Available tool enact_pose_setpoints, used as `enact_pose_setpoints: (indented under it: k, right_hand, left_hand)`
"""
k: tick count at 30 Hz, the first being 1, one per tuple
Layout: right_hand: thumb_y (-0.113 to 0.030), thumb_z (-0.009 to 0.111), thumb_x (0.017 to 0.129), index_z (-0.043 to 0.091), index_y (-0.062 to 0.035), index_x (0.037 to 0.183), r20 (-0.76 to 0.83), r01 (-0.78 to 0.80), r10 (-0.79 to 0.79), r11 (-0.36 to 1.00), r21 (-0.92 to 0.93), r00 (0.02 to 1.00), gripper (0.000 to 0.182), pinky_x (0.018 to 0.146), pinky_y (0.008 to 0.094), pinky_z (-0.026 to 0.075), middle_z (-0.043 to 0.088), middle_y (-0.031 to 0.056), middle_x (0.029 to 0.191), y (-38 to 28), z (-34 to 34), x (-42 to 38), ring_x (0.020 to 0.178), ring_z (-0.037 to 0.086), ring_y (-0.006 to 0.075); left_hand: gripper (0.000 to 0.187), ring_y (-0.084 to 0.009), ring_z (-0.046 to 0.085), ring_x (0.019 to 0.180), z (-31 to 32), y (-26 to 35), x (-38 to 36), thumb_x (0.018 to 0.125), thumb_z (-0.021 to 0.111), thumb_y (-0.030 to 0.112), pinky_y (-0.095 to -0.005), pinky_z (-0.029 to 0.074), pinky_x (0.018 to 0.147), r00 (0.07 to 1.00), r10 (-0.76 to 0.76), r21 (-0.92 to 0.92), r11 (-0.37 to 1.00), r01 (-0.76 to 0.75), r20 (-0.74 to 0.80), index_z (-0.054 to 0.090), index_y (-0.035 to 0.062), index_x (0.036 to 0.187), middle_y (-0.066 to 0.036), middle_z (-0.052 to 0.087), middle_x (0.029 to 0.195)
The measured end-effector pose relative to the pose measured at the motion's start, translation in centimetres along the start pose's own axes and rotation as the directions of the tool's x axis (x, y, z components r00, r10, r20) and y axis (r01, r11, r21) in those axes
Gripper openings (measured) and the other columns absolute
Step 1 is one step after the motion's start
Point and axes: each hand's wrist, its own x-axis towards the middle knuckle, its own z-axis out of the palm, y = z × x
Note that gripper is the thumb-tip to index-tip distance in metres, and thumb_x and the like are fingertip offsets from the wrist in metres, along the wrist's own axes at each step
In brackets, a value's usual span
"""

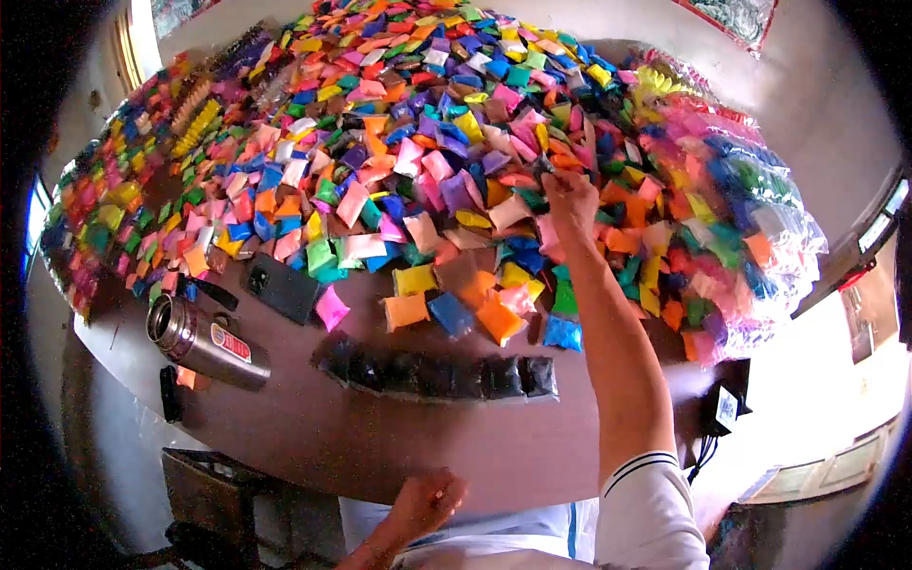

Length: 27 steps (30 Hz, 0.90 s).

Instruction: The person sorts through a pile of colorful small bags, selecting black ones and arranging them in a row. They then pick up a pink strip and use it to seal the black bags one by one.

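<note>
My right hand (573,201) reaches into a big heap of small coloured packets (437,166). Its fingers are pinched together at a small dark packet (543,168), partly hidden by the fingertips. My left hand (429,503) is held low at the table's near edge, in front of my body. Its fingers are curled in, and whatever may be inside them does not show. Between my hands and the heap, several black packets (456,376) lie side by side in a slightly curved row.
A steel flask (204,340) lies tilted on the brown table (399,446) at left, beside a dark phone-like slab (282,288). Clear plastic bags of packets (750,228) are piled at right. A dark chair (214,503) stands at lower left.
</note>
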Motion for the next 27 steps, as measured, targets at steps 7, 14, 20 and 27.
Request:
enact_pose_setpoints:
  k: [7, 14, 20, 27]
  right_hand:
    - [-0.023, 0.069, 0.087, 0.052, -0.0052, 0.122, 0.343, -0.351, 0.165, 0.721, 0.597, 0.925, 0.042, 0.062, 0.024, 0.046, 0.059, 0.0021, 0.088, -2.7, -4.4, -20.2, 0.073, 0.055, 0.0103]
    - [-0.013, 0.062, 0.093, 0.052, 0.0006, 0.121, 0.768, -0.668, 0.119, 0.587, 0.456, 0.629, 0.032, 0.084, 0.0276, 0.047, 0.059, 0.0041, 0.107, -7.9, -7.3, -32.7, 0.097, 0.053, 0.0114]
    - [-0.012, 0.063, 0.093, 0.053, -0.0015, 0.113, 0.753, -0.74, 0.218, 0.48, 0.471, 0.621, 0.025, 0.081, 0.0276, 0.046, 0.058, 0.0023, 0.1, -8.7, -6.9, -36.0, 0.093, 0.052, 0.0107]
    - [-0.025, 0.063, 0.093, 0.057, -0.0003, 0.11, 0.837, -0.733, 0.153, 0.581, 0.354, 0.525, 0.03, 0.082, 0.0282, 0.046, 0.06, 0.0039, 0.1, -8.4, -6.9, -34.2, 0.093, 0.053, 0.0109]
  left_hand:
    - [0.023, -0.0116, 0.058, 0.058, 0.0, 1.4, -0.1, 0.096, 0.056, 0.024, -0.0269, 0.049, 0.056, 0.996, 0.085, -0.06, 0.994, -0.087, -0.035, 0.061, 0.0031, 0.087, -0.006, 0.06, 0.069]
    - [0.021, -0.0098, 0.053, 0.065, 0.2, -2.3, -0.8, 0.093, 0.06, 0.026, -0.0279, 0.049, 0.061, 0.994, 0.08, -0.171, 0.983, -0.066, 0.077, 0.06, 0.0057, 0.088, 0.0, 0.057, 0.077]
    - [0.03, -0.0345, 0.062, 0.075, 0.5, 2.1, -0.5, 0.091, 0.056, 0.029, -0.0429, 0.047, 0.068, 0.951, 0.268, 0.032, 0.963, -0.266, -0.154, 0.063, 0.0003, 0.095, -0.017, 0.063, 0.081]
    - [0.027, -0.0386, 0.063, 0.076, 0.4, 1.7, -0.6, 0.093, 0.056, 0.026, -0.0427, 0.05, 0.069, 0.966, 0.226, 0.134, 0.969, -0.21, -0.124, 0.063, -0.0002, 0.094, -0.019, 0.064, 0.081]
